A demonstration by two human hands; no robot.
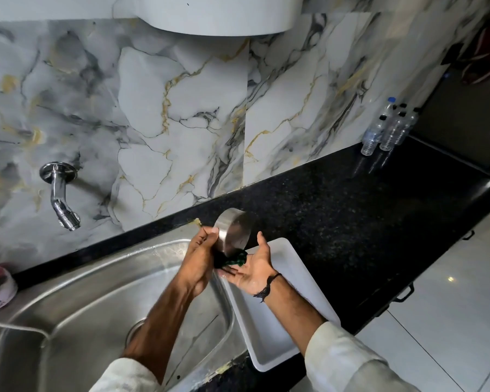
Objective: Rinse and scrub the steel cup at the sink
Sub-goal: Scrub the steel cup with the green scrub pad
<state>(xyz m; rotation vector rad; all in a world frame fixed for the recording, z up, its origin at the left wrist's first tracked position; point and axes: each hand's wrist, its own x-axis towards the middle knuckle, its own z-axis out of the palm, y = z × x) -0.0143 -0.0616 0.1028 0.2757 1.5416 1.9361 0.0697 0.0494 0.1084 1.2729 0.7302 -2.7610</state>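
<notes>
The scrubbing step looks in hand: the left hand (pixel 200 257) grips the steel cup (pixel 234 232) above the sink's (pixel 96 278) right edge, the right hand (pixel 252 268) spread under the green scrubber (pixel 234 261), which next needs pressing against the cup.

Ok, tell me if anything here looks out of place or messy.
Little stands out. Yellowish residue sits on the counter edge behind the sink, and more at the front edge. The white tray lies askew, overlapping the sink rim.

A home kitchen: steel sink (pixel 68 292), wall tap (pixel 60 193), granite counter (pixel 337 207).
</notes>
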